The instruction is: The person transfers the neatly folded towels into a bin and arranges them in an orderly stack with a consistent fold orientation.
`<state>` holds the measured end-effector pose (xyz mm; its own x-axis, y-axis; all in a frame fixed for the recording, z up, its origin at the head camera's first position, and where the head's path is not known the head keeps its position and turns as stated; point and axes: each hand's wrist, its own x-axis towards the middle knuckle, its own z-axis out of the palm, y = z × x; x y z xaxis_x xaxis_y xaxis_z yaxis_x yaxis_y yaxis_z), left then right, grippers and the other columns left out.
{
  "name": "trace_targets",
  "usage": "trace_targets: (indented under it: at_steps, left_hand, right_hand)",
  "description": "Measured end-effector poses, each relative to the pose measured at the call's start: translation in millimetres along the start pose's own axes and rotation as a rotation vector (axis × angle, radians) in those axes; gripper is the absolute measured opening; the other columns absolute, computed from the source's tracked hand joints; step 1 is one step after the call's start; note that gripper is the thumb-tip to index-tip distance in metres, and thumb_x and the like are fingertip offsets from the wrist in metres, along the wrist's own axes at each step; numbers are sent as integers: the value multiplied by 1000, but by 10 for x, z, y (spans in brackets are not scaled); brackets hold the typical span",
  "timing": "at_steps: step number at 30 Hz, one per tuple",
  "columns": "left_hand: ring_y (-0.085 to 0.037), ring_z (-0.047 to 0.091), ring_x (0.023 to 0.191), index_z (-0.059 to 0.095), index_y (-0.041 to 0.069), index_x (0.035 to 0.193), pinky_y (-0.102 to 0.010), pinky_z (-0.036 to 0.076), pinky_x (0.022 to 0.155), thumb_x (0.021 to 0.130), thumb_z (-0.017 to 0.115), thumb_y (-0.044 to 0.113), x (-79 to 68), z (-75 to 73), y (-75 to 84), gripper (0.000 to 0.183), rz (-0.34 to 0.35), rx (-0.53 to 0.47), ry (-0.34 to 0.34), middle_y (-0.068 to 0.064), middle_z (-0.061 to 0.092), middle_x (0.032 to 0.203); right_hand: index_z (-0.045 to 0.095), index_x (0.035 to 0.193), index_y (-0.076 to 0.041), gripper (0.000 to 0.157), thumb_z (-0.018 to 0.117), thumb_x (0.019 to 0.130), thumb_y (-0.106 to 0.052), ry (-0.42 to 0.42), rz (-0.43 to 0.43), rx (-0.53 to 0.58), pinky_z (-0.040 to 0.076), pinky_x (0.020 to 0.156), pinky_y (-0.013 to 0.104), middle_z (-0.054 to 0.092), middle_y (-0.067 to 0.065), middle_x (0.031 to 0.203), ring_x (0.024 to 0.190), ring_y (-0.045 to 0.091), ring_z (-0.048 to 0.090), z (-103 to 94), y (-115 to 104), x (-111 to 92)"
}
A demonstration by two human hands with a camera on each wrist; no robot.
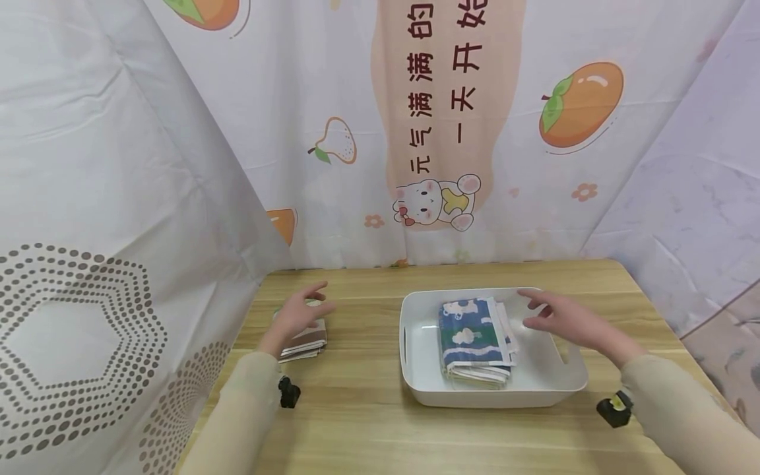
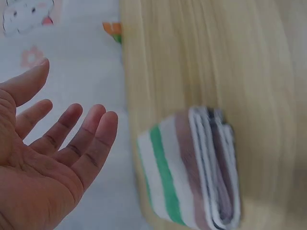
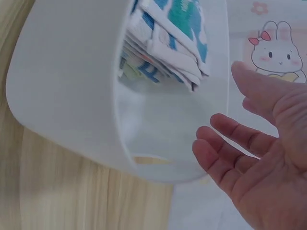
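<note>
My left hand (image 1: 299, 316) hovers over a folded striped towel (image 2: 173, 170) at the table's left side, fingers spread and holding nothing. White, green and brown stripes show on that towel in the left wrist view, its layered edge facing right. On the right, my right hand (image 1: 558, 318) hangs over the right end of a white plastic basket (image 1: 475, 399), its fingers relaxed and nothing between them. Inside the basket lies a stack of folded towels (image 1: 472, 336); the top one is blue and green with white figures. The right wrist view shows the stack's layered edges beyond the fingertips.
Both the striped towel and the basket stand on a wood-grain table (image 1: 356, 422). A printed curtain (image 1: 332, 198) hangs along the table's back edge, with more cloth at the left and right. The basket has handle cutouts at its ends.
</note>
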<state>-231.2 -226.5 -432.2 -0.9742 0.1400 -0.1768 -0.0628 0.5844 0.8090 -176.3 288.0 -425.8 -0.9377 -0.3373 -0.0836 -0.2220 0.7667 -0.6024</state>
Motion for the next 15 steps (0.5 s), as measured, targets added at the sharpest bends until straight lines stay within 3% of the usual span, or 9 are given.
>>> trace_targets:
  at_steps: [8, 15]
  left_hand:
    - [-33, 53, 107, 35, 18, 144, -46, 50, 80, 85, 68, 34, -41, -177, -317, 70, -78, -56, 48, -20, 40, 135]
    - [-33, 54, 106, 34, 16, 145, -40, 52, 79, 87, 66, 33, -88, -294, -488, 68, -118, -31, 79, -22, 40, 135]
  right_hand:
    - [44, 135, 0, 62, 66, 87, -32, 74, -1, -23, 50, 73, 41, 59, 22, 110, 93, 30, 58, -123, 46, -56]
    - [45, 133, 3, 62, 64, 87, -34, 89, 32, -33, 49, 73, 41, 58, 22, 110, 94, 30, 57, -179, 88, -97]
